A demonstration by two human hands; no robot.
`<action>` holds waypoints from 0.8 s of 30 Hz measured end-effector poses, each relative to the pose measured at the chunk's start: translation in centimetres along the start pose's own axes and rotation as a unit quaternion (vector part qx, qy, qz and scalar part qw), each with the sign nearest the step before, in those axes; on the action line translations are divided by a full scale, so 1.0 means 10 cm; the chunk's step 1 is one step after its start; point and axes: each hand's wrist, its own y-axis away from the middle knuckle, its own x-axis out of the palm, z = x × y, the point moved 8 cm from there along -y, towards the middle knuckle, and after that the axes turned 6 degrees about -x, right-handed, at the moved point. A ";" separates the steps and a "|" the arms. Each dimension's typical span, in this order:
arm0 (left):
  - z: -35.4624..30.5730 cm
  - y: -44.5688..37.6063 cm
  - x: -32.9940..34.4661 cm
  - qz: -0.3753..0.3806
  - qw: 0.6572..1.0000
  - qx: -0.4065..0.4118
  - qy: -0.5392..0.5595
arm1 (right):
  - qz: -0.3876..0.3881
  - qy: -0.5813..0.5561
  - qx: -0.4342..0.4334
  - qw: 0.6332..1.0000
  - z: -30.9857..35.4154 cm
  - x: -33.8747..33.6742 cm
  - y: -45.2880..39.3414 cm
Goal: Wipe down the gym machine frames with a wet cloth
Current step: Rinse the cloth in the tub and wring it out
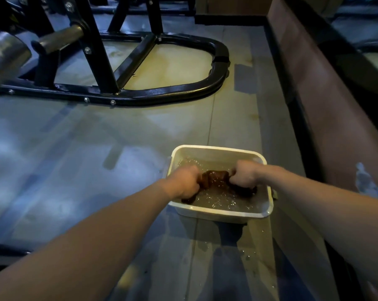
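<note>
**Both Hands Gripping the Cloth in the Tub**

We are holding the dark brown cloth [215,178] down in the water inside a white rectangular tub [216,215], which is sitting on the grey floor [96,148] just in front of us. Our left hand [183,181] is curling into a fist around the cloth's left end, and our right hand [244,174] is clenching its right end in the same way, so the fabric is bunching between the two fists at the waterline. The water is rippling and glinting around our knuckles, and part of the cloth is trailing under the surface below our right hand. Drops and a wet patch are showing on the floor just in front of the tub's near wall.

Further away, the black machine frame [162,94] is resting on the floor, its rounded base loop lying well apart from the tub. A slanted upright with bolts is rising from that base, and a short metal peg [57,39] is sticking out from it. To our right, a low brown wall [327,105] is running alongside the floor.
</note>
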 end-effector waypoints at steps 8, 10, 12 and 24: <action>0.01 -0.03 0.20 0.063 0.995 -0.010 -0.076 | 0.055 0.120 -0.016 0.991 0.11 0.30 0.00; 0.05 -0.02 0.04 0.039 0.998 -0.043 0.005 | 0.006 0.062 -0.003 0.998 0.09 0.13 0.00; 0.09 0.03 -0.12 0.022 0.992 -0.064 0.102 | -0.055 0.033 0.004 0.998 0.09 -0.10 0.03; 0.22 0.19 -0.74 -0.139 0.940 -0.056 0.308 | -0.141 -0.154 0.014 0.978 -0.04 -0.58 0.20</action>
